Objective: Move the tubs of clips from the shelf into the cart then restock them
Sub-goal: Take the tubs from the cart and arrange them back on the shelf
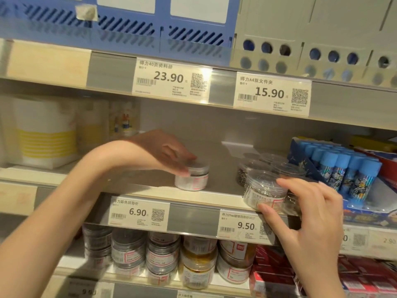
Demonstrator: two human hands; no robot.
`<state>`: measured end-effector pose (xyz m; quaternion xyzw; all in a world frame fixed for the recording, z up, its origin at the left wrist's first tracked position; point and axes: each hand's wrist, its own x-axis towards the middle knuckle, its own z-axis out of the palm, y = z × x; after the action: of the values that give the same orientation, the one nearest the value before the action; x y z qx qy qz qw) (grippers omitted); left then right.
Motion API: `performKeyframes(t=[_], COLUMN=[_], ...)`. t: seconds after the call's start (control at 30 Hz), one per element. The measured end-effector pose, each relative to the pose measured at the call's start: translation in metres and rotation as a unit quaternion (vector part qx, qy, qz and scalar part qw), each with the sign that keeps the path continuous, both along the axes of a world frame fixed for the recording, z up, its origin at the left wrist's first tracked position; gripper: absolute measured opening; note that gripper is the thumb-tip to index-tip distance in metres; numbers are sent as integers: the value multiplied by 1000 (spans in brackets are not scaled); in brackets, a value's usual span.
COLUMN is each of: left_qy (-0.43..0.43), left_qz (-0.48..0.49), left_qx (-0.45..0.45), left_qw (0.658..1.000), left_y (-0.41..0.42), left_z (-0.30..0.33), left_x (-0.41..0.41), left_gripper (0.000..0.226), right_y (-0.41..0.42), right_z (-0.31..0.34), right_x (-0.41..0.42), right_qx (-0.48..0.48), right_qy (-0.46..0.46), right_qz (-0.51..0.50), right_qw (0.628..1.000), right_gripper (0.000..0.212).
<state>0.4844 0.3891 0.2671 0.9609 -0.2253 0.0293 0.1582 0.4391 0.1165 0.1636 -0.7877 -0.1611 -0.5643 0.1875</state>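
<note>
Head view, middle shelf [150, 186]. Small tub [191, 176] at shelf centre front, pinched by left hand [165, 152]. Clear clip tub [265, 191] at front edge, right of it, held in right hand [309, 214] grip. More tubs [277, 165] remain behind. Cart unseen; phase cannot be told.

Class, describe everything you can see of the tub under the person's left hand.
The tub is a small round clear plastic one with a see-through lid and a white label edged in red. It stands upright, alone, near the front edge of the middle shelf, above the 6.90 price tag. The left hand grips its lid from above.
</note>
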Motion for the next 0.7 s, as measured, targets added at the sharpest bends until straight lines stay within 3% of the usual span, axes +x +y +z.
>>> performKeyframes(t=[0.07,0.17,0.3,0.4,0.7], left_qy=[-10,-2,2,31,140], left_qz=[-10,29,9,18,7], left_qx=[-43,17,66,40,-103], left_qw=[999,999,998,999,985], left_y=[-22,-39,-47,-57,-82], left_z=[3,6,16,15,13], left_x=[-5,9,29,43,58], left_gripper=[33,37,40,48,44], right_y=[0,-1,-1,-1,-1], right_z=[0,0,0,0,-1], right_x=[0,0,0,0,2], right_qx=[0,0,1,1,-7], right_qy=[3,6,9,5,-17], right_qz=[0,1,0,1,2], right_qw=[1000,1000,1000,1000,1000], right_gripper=[50,49,50,49,46])
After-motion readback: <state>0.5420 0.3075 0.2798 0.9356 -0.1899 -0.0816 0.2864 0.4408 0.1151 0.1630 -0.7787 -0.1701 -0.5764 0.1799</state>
